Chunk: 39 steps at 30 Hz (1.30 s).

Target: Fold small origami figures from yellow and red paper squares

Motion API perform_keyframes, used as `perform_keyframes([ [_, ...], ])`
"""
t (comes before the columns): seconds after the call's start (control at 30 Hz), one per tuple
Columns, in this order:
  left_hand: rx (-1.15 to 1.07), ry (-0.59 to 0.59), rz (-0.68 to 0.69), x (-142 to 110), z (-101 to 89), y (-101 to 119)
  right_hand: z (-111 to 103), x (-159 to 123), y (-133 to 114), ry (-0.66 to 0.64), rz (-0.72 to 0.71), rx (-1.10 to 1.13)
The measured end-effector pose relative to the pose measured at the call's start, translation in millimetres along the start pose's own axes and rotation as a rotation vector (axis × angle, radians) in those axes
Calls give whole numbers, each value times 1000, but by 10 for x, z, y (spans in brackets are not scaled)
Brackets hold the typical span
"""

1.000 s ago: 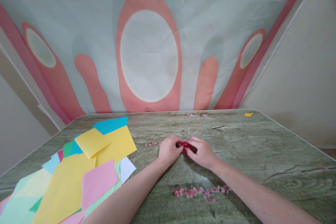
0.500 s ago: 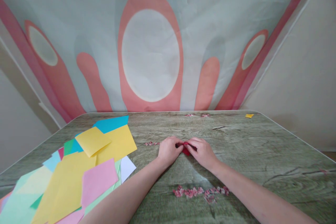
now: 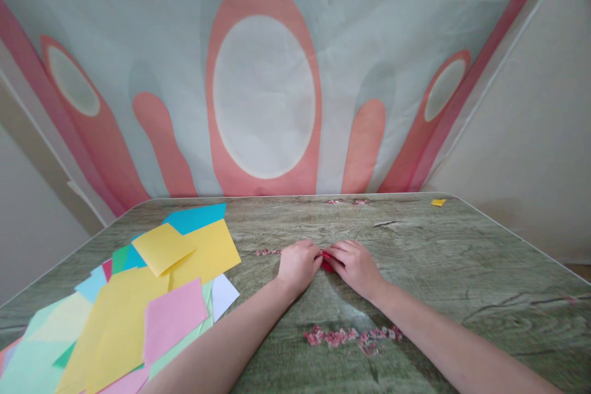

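Observation:
A small piece of red paper (image 3: 327, 265), seemingly folded, lies between my hands at the middle of the table. My left hand (image 3: 298, 263) has its fingers curled in, with the fingertips against the paper's left edge. From the other side my right hand (image 3: 354, 263) pinches the paper, fingers over its top and thumb below. Most of the red paper is hidden under the fingers, so its full shape does not show.
Loose coloured sheets overlap at the left: a yellow sheet (image 3: 207, 255), a pink sheet (image 3: 175, 320), a blue sheet (image 3: 198, 217). A small yellow paper piece (image 3: 438, 202) lies at the far right of the wood-patterned table (image 3: 462, 258). A patterned cloth (image 3: 332, 43) hangs behind.
My fingers have shifted slightly on the red paper. The left thumb has drawn in beneath the hand, and the right fingers lie flatter over the paper. The sheets have not moved.

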<state>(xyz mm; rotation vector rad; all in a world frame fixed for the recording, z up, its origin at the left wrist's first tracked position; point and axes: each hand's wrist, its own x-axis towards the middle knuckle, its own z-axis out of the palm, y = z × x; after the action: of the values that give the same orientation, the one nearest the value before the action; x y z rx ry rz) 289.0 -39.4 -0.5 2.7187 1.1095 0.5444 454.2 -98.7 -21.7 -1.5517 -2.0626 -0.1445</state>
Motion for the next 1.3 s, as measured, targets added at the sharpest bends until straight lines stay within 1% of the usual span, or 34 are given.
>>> perform_keyframes([
  [0.27,182,-37,110,-8,-57,45,-96,14,-49,-1,-130,-97],
  [0.37,183,-38,129,-10,-65,52,-109,16,-83,3,-152,-108],
  [0.57,208,-47,117,-14,-64,59,-102,8,-130,17,-164,-138],
  [0.77,228,-41,140,-25,-57,58,-100,4,-106,-15,-215,-175],
  [0.93,170,-73,134,-46,-94,33,-86,-11,-90,-27,-272,-172],
  [1.0,138,-83,135,-54,-108,8,-80,-14,-94,-34,-274,-173],
  [1.13,77,-60,149,-64,-110,-55,-89,-16,-107,-68,-238,-167],
  [1.3,49,-46,167,-65,-96,-93,-114,-31,-109,-79,-182,-86],
])
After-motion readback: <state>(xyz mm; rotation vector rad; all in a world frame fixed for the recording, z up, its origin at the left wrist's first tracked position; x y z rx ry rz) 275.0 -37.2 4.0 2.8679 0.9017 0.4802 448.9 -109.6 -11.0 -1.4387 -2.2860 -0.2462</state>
